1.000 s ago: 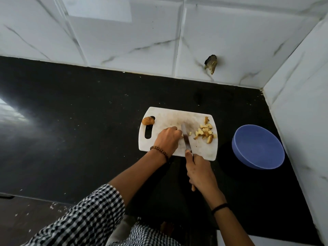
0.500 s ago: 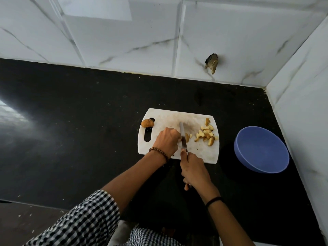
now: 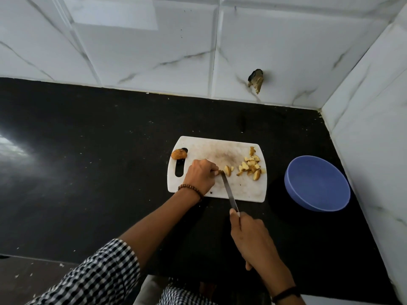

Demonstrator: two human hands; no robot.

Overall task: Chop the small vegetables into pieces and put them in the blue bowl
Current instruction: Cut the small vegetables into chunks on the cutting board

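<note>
Pulled back off the board toward the body: right grip, clenched round the knife, tip now at the cut.
Pinched in left grip: vegetable piece. Chopped pile heaped at the board's right end; whole vegetable uncut at its left. Blue bowl on the counter, nothing inside; roughly halfway, by judgement.

Black, seemingly speckled counter bears white chopping board and blue bowl.
</note>
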